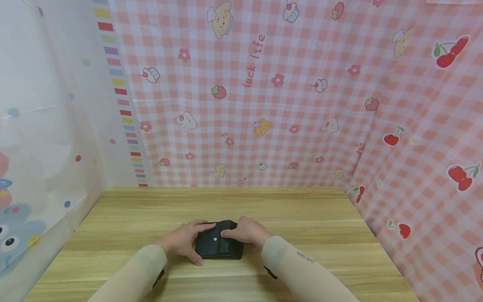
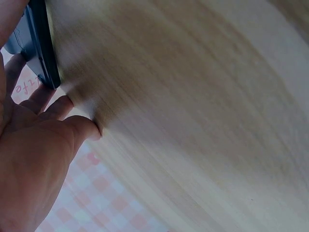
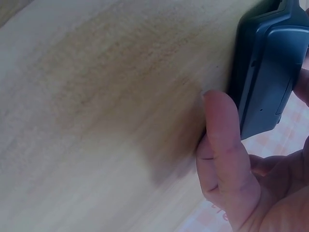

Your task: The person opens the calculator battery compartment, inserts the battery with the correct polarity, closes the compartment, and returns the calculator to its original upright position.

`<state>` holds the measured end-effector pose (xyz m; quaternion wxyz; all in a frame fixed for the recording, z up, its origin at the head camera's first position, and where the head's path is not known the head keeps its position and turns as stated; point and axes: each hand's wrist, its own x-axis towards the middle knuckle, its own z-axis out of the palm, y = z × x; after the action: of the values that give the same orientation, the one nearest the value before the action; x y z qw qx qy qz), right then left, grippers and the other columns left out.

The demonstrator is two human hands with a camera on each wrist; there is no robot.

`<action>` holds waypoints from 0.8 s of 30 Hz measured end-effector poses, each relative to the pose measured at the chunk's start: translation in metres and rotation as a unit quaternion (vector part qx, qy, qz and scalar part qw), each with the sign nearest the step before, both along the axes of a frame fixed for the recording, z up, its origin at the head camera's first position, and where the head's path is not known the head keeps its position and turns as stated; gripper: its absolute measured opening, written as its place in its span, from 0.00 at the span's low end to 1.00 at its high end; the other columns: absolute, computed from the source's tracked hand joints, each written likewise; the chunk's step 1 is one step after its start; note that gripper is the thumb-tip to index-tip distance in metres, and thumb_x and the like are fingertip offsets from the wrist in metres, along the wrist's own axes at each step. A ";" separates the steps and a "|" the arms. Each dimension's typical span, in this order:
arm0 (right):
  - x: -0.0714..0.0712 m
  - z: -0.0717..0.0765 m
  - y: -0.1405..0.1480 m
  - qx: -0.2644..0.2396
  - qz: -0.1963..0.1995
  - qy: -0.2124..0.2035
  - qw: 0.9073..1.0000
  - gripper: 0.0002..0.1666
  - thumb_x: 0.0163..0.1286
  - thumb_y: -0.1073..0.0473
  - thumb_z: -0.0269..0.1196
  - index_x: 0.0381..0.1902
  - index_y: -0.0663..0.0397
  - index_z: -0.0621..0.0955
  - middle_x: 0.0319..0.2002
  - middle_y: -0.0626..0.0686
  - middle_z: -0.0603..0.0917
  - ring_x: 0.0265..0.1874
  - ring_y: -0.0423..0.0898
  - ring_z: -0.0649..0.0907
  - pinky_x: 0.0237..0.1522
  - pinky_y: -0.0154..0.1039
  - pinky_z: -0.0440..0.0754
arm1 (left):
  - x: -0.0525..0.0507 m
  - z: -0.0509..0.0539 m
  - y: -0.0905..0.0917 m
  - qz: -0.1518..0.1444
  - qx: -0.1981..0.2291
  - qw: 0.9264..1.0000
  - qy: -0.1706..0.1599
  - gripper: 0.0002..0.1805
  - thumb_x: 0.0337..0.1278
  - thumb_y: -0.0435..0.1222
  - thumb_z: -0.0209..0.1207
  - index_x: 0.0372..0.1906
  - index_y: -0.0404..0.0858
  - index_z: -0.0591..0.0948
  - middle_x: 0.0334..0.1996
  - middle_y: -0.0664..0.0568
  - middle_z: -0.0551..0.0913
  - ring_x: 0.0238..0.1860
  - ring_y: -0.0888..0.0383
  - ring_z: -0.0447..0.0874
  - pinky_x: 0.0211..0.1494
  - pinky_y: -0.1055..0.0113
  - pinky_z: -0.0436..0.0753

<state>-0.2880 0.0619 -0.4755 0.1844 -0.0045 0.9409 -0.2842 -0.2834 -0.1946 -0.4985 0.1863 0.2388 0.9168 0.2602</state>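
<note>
A black wallet with a small pale snap and a flap lies on the wooden table. My left hand is spread at its left side: one finger lies across the top and the thumb sits by the near left corner. In the left wrist view, other fingertips of this hand touch or nearly touch the wallet's edge. From the right, my right hand pinches the wallet, its thumb over the flap and its other fingers at the right edge. The right wrist view shows the wallet's side beside those fingers.
Wood-grain tabletop surrounds the wallet. A pink checked cloth hangs behind the table, a cherry-print cloth stands along the right, and a white patterned sheet is on the left.
</note>
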 end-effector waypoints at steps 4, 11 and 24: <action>0.001 0.000 0.001 0.001 -0.001 0.002 1.000 0.51 0.65 0.30 0.72 0.69 0.64 0.75 0.46 0.62 0.85 0.37 0.57 0.85 0.26 0.53 0.89 | 0.000 0.000 0.000 -0.001 -0.001 1.000 -0.001 0.63 0.37 0.46 0.88 0.83 0.56 0.66 0.85 0.42 0.59 0.83 0.30 0.58 0.82 0.23 0.52; 0.003 0.000 0.005 0.005 0.013 0.009 1.000 0.52 0.67 0.27 0.69 0.69 0.65 0.75 0.45 0.61 0.86 0.32 0.55 0.85 0.27 0.51 0.89 | 0.001 0.004 0.001 -0.008 0.007 1.000 -0.002 0.62 0.38 0.45 0.87 0.83 0.55 0.66 0.84 0.40 0.59 0.82 0.27 0.58 0.81 0.22 0.50; 0.005 0.002 0.031 -0.032 0.139 0.053 0.988 0.52 0.72 0.33 0.69 0.78 0.64 0.70 0.66 0.65 0.83 0.64 0.58 0.84 0.69 0.58 0.81 | 0.001 0.003 0.001 0.010 0.000 1.000 -0.005 0.62 0.37 0.45 0.88 0.83 0.57 0.67 0.85 0.42 0.59 0.82 0.29 0.58 0.82 0.23 0.52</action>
<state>-0.2825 0.0928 -0.4738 0.1715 -0.1559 0.9300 -0.2854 -0.2825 -0.1935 -0.4960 0.1883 0.2280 0.9183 0.2633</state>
